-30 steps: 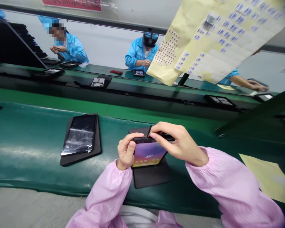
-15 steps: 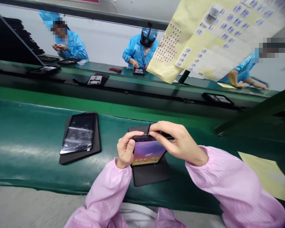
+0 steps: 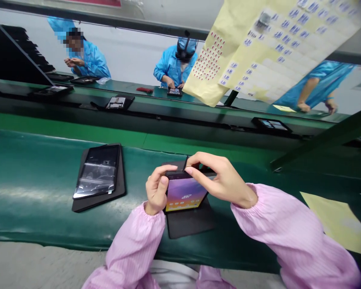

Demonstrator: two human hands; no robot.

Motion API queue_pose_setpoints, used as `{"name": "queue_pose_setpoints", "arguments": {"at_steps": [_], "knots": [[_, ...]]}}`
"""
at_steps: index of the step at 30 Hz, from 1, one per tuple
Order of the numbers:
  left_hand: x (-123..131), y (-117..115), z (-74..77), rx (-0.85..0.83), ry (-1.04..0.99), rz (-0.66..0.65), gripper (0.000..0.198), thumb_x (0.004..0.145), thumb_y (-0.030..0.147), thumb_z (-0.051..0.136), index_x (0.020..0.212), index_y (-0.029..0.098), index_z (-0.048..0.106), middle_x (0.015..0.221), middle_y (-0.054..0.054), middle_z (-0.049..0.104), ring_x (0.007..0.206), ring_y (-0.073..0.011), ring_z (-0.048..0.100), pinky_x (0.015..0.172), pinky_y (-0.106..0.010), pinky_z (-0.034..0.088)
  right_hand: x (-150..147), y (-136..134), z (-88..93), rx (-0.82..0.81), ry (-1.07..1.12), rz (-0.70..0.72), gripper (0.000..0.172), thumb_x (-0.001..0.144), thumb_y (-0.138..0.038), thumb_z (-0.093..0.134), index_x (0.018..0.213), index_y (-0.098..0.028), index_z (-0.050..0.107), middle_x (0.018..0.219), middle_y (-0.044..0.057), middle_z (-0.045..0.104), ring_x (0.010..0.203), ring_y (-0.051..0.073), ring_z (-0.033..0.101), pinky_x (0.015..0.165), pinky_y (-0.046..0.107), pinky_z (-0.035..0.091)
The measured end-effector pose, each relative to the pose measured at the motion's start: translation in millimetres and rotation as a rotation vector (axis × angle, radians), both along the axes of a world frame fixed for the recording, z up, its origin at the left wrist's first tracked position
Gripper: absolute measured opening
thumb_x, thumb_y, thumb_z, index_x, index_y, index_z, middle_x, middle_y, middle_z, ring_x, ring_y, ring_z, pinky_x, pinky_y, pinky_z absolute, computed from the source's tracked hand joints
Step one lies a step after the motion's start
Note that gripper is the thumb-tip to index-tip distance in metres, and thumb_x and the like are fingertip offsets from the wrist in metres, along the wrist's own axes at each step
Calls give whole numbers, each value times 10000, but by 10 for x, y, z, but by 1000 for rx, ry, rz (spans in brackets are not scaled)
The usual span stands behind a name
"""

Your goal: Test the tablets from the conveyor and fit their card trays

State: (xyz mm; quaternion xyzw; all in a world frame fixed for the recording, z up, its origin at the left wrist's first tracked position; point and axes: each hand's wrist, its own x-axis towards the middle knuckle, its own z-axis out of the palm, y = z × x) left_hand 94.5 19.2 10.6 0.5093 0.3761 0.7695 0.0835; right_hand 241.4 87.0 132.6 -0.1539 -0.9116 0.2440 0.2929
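Observation:
A tablet (image 3: pixel 185 192) with a lit purple-to-yellow home screen stands tilted up over a dark pad (image 3: pixel 191 223). My left hand (image 3: pixel 157 188) grips its upper left corner, thumb on the front and index finger along the top edge. Between the thumb and fingers of my right hand (image 3: pixel 218 176) is a thin black piece (image 3: pixel 185 163), upright at the tablet's top edge. Whether this piece is a flap of the tablet or a separate tool, I cannot tell. My right hand covers the tablet's upper right part.
Left on the green bench (image 3: pixel 33 168), a second tablet (image 3: pixel 98 170) with a dark, film-covered screen lies on another dark pad (image 3: pixel 120 188). A yellow paper (image 3: pixel 333 218) lies at the right. Yellow sheets (image 3: pixel 243 60) hang overhead. Co-workers in blue sit beyond a line carrying opened devices (image 3: pixel 116 102).
The whole view has shifted slightly. Both hands keep their hold at the tablet's top edge. At the far right, a co-worker's arms and body have moved.

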Motion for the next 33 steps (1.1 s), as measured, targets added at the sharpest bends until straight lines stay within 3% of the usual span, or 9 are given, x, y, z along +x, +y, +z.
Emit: {"name": "queue_pose_setpoints", "arguments": {"at_steps": [6,12,17,20,23,26,28,30,33], "knots": [[30,81,75,-265,-281,68,298,928,421,512,1018,207,699,957,-33,703,794,-141,652,691,-223,490,235,214,-118,-154,424,-351,138,901,-344,587,876,-209,578,813,-8,631,715,118,624,684,249,514],[153,279,-322,-576,-691,6,398,865,475,576,1086,152,650,907,-56,704,735,-145,648,655,-238,500,1160,301,-1192,-274,111,-832,385,895,-545,475,807,-188,588,786,31,641,717,158,582,708,315,494],[138,415,-511,-725,-479,5,574,915,576,411,1218,122,590,1142,-159,677,1024,-253,657,911,-401,505,1574,109,-1825,-244,-62,-1035,536,803,-680,464,794,-180,656,846,104,628,799,257,527,823,500,423],[41,271,-456,-784,-68,203,675,958,562,276,1475,130,318,1559,-170,271,1461,-269,208,1193,-485,146,1632,-18,-1834,-68,-131,-1218,720,794,-715,434,1159,-121,613,1185,225,547,1095,407,478,927,626,336],[11,-199,-473,-883,322,270,845,929,581,350,1532,151,-57,1598,-150,-91,1462,-287,-128,1178,-565,-37,1619,-206,-1805,41,-186,-1040,805,810,-683,470,1406,-145,408,1383,225,435,1279,418,394,1013,601,330],[141,-777,-663,-1000,611,61,1292,677,721,636,1492,187,-212,1577,-224,-81,1427,-401,-126,1125,-695,20,1531,-413,-1896,-153,-330,-555,900,747,-622,633,1484,-245,280,1368,151,494,1274,352,467,1014,491,426],[243,-977,-814,-1013,733,-83,1495,506,751,731,1481,156,-234,1559,-293,13,1420,-448,-61,1106,-731,33,1430,-481,-1998,-278,-393,-426,936,749,-594,646,1509,-254,218,1276,133,561,1173,321,565,937,431,502],[261,-911,-888,-1003,757,-112,1514,485,705,777,1500,106,-173,1534,-337,96,1416,-454,-6,1109,-731,56,1298,-434,-2074,-343,-383,-447,979,770,-608,601,1533,-220,124,1128,117,612,955,287,658,792,394,558],[106,-350,-789,-881,741,-86,1342,519,582,829,1512,40,108,1468,-373,269,1400,-458,149,1121,-701,119,1031,-90,-2068,-291,-346,-582,1111,726,-707,563,1540,-163,38,1031,116,624,717,270,657,630,399,552]]}}
